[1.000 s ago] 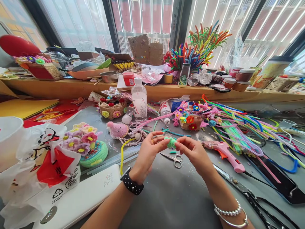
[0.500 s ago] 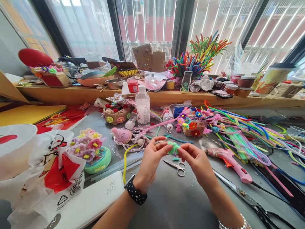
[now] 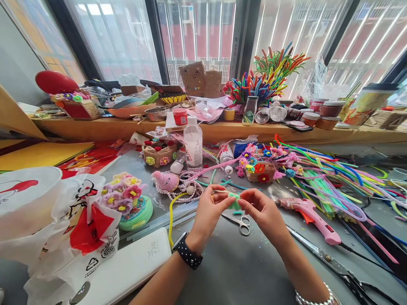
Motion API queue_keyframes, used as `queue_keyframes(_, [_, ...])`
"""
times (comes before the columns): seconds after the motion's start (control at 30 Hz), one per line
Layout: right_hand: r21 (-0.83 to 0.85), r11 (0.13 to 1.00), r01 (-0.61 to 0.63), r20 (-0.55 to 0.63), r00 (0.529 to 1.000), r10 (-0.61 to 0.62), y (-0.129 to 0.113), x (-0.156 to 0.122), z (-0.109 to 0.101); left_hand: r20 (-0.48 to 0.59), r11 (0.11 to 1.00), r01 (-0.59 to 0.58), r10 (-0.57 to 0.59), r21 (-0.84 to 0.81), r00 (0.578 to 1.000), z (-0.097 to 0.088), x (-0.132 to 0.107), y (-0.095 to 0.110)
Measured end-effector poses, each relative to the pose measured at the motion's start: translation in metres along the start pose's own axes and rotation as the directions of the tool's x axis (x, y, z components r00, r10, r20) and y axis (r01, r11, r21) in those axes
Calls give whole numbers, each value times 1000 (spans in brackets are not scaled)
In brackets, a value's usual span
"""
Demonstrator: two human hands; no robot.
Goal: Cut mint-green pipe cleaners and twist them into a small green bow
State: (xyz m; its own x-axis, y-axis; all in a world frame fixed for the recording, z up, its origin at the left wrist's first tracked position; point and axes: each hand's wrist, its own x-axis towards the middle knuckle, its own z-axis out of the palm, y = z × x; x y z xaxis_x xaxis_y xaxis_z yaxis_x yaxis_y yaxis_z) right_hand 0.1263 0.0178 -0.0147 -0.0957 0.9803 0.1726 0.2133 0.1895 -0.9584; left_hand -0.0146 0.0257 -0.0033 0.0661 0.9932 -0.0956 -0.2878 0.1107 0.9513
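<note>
My left hand (image 3: 210,209) and my right hand (image 3: 262,212) meet over the grey table, both pinching a small fuzzy mint-green pipe-cleaner piece (image 3: 235,202) between their fingertips. The left wrist wears a black studded watch band (image 3: 189,255); the right wrist has a pearl bracelet (image 3: 313,300). Small silver scissors (image 3: 241,221) lie on the table just below the hands. A yellow pipe cleaner (image 3: 171,212) curves beside my left hand.
A pink glue gun (image 3: 310,214) and large scissors (image 3: 330,264) lie to the right. Several loose coloured pipe cleaners (image 3: 324,169) spread right. A pink knitted bird (image 3: 165,181), clear bottle (image 3: 193,143), flower baskets (image 3: 259,167), white power bank (image 3: 127,264) and plastic bag (image 3: 63,228) sit left.
The view has tilted and shifted slightly. Both hands stayed together on the green piece, fingers working it closer so less of it shows.
</note>
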Motion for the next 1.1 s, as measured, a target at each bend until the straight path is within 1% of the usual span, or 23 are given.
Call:
queue_keyframes(0.13, [34, 999, 31, -5, 1000, -30, 0, -1, 3, 32, 1000, 30, -30, -1, 999, 0, 0, 1])
queue_keyframes(0.27, [60, 998, 36, -1, 999, -36, 0, -1, 4, 103, 997, 75, -72, -24, 992, 0, -1, 0])
queue_keyframes(0.37, [91, 996, 19, -13, 1000, -17, 1, 0, 4, 143, 993, 104, -95, -53, 985, 0, -1, -1])
queue_keyframes(0.5, [152, 988, -23, -70, 997, 34, 5, 1, 4, 212, 983, 132, -103, -126, 972, 0, -1, -5])
queue_keyframes(0.57, [196, 980, -38, -77, 996, 54, 6, 2, 4, 204, 984, 119, -91, -130, 975, 0, -1, -6])
queue_keyframes(0.63, [238, 970, -42, -71, 996, 60, 7, 2, 5, 179, 991, 93, -74, -98, 981, 0, -2, -6])
queue_keyframes(0.73, [280, 959, -38, -65, 996, 58, 7, 2, 6, 198, 997, 61, -50, -49, 979, 0, -2, -5])
queue_keyframes(0.83, [323, 946, -43, -68, 995, 68, 6, 2, 5, 223, 992, 103, -84, -74, 971, -1, -2, -3])
queue_keyframes(0.93, [353, 934, -59, -101, 990, 100, 5, 2, 2, 186, 983, 145, -122, -113, 975, -2, -1, -3])
queue_keyframes(1.03, [337, 940, -59, -160, 980, 119, 6, 3, 1, 168, 982, 150, -130, -112, 977, -2, -1, -3])
queue_keyframes(1.1, [309, 950, -51, -165, 980, 106, 7, 3, 2, 179, 985, 141, -121, -102, 976, -1, -2, -3])
